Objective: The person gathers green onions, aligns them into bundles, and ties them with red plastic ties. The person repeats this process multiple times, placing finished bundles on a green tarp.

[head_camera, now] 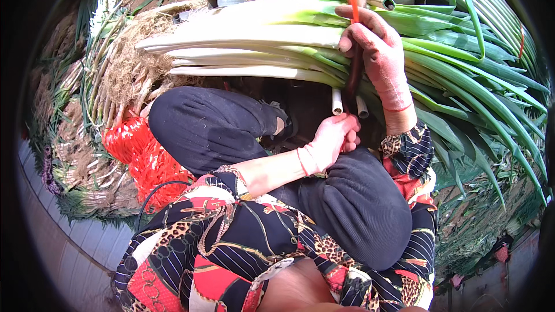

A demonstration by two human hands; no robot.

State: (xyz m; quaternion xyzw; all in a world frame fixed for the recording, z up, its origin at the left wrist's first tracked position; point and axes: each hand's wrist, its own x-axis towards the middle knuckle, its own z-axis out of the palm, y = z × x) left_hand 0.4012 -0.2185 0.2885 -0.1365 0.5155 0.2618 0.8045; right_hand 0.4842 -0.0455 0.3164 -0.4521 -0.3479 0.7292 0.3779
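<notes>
A thick bundle of long green onions (260,34) lies across a metal rack before me, white stems to the left and green leaves to the right. A dark strap (355,69) runs over the bundle. My right hand (377,47), in a light glove, is at the strap near the bundle's top, its fingers around a red plastic tie (353,2). Below the bundle, beside two pipe ends (337,103), my left hand (336,138), also gloved, has its fingers curled at the strap's lower end; its grip is partly hidden.
A heap of red plastic ties (147,160) lies left of my knee. Loose onions with dry roots (130,60) are piled at the left. Another tied onion bundle (485,4) lies at the upper right. Leaf scraps (481,221) cover the ground at the lower right.
</notes>
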